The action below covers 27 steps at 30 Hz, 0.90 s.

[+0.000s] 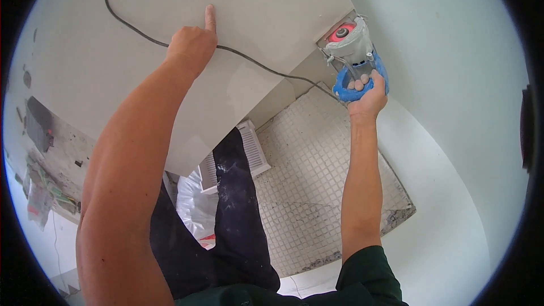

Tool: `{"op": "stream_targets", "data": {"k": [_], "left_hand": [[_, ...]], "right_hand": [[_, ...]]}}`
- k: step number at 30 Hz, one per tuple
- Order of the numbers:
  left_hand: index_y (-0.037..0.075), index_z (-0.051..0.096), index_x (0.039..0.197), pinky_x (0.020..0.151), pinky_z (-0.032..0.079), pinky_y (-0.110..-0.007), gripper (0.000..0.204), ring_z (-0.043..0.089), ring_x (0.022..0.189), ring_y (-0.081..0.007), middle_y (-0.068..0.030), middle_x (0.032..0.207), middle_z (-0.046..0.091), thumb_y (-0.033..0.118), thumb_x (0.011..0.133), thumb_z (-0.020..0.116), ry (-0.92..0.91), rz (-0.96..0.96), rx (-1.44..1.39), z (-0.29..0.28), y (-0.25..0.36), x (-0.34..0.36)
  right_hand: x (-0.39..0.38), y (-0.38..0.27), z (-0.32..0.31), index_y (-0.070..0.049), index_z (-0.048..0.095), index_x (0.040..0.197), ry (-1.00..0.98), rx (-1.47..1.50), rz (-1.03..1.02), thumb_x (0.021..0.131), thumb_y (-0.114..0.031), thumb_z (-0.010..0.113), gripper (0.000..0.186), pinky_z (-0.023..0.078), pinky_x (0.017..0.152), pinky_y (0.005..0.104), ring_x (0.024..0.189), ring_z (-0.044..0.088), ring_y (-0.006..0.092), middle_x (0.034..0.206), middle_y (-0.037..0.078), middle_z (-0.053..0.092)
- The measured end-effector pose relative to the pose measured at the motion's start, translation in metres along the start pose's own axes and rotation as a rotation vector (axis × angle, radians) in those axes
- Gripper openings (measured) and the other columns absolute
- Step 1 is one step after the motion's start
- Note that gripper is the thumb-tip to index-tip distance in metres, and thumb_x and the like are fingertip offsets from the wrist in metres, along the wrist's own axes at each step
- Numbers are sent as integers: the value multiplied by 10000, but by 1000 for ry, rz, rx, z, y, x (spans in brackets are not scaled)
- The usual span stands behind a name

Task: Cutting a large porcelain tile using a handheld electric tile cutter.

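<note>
Right hand (368,93): clamped on blue-handled power tool (356,51), held at panel (272,17) corner
Left hand (194,45): over cable (249,58), grip honestly can't be told
Cable risk: could get nicked if slack's dragged into disc (342,33)

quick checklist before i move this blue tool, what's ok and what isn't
1. Right grip around the blue tool: ok, fingers wrapped over its body.
2. Left grip away from the red disc: ok, well apart, over the beige panel.
3. Cord clear of left grip: not ok, it passes underneath.
4. Cord clear of red disc: ok, no contact visible.
5. Red disc stopped: cannot tell.
</note>
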State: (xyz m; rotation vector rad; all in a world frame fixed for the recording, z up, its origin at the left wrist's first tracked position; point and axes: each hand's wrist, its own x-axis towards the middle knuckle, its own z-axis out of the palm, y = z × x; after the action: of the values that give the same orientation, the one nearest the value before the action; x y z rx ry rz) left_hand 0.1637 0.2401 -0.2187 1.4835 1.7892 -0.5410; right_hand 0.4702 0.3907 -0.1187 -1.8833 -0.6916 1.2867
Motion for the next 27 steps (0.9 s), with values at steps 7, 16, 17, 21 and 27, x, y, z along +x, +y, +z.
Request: {"op": "stream_targets", "data": {"k": [7,16,17,21,27], "left_hand": [[-84,100,1503,652,562,-361,925,684,722,-270,-163,785,686,37,790,676,-11,-3,-9,-6,1,3],[-109,91,1493,665,561,-351,1074,692,744,-275,-173,790,692,137,724,800,45,21,26,-4,-5,6],[-112,87,1491,663,560,-349,1080,693,738,-272,-169,781,691,145,725,803,46,23,26,-5,-6,6],[-92,135,1499,619,554,-361,802,681,695,-273,-141,765,687,-19,837,582,75,61,-1,-8,-7,8],[-144,112,1472,601,546,-322,1069,686,667,-246,-135,729,685,184,730,809,59,73,97,-7,-2,16]], "right_hand": [[1,0,-1,-65,553,925,-13,-1,-13,859,-156,604,124,433,510,353,513,470,154,686,29,500],[-4,2,0,-74,553,907,8,6,-14,858,-161,606,112,428,505,346,515,467,148,687,24,500],[-3,3,0,-75,554,899,-10,28,-8,858,-159,606,107,424,502,344,514,465,148,686,26,500],[-5,5,6,-74,557,880,52,53,15,853,-153,616,103,411,493,336,509,460,149,684,32,504],[6,2,-3,-70,562,864,50,77,-9,836,-154,642,119,408,484,333,498,461,151,688,35,519]]}}
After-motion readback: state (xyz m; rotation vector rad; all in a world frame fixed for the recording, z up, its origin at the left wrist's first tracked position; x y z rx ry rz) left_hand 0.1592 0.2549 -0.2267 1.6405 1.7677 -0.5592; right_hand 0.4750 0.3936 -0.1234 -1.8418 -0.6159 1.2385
